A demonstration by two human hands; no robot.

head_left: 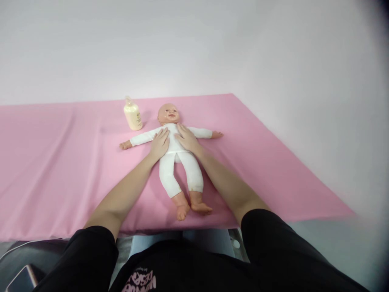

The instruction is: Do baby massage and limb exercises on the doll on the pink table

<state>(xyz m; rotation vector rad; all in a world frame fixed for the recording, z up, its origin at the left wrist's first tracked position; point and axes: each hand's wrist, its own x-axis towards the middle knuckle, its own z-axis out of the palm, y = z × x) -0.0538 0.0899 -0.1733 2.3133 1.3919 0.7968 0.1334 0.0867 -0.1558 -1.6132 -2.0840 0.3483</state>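
Observation:
A baby doll (179, 142) in a white cloth suit lies on its back, head away from me, arms spread and feet towards me. My left hand (160, 144) rests on the left side of its chest, fingers stretched out flat. On the right side of the chest lies my right hand (186, 138), also flat with its fingers extended. Between my hands a strip of the white torso shows. Beyond the doll's outstretched arm on the left stands a cream-coloured pump bottle (133, 115), upright and untouched.
Pink cloth (60, 162) with some creases covers the table. Its right edge runs diagonally towards me, beside a pale wall (194, 44). At the lower left a phone (22, 280) lies on a dark surface, near a white cable (26, 243).

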